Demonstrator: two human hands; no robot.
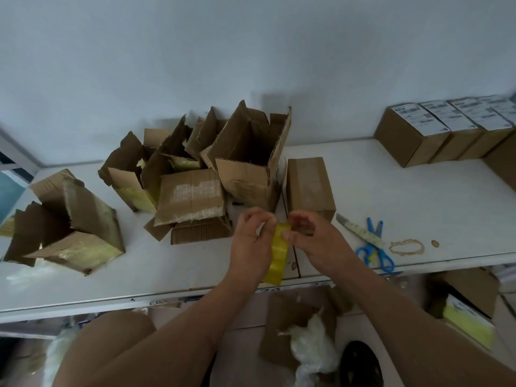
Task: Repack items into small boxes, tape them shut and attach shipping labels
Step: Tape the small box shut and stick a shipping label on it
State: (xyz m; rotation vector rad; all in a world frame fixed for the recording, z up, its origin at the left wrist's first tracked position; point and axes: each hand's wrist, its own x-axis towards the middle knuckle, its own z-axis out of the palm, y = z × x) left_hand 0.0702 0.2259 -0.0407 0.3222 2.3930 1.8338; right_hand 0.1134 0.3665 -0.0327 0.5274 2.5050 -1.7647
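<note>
Some boxes finished, one now at the tape step.
Both the left hand (252, 236) and right hand (312, 238) pinch a yellow tape strip (279, 251); a closed box (310, 187) waits just beyond them, labelled boxes (435, 132) far right.

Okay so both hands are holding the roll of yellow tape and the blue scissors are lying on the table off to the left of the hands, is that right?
Not quite. The blue scissors lie to the right of the hands, not the left, as the head view shows. Both the left hand and right hand do hold the yellow tape.
</note>
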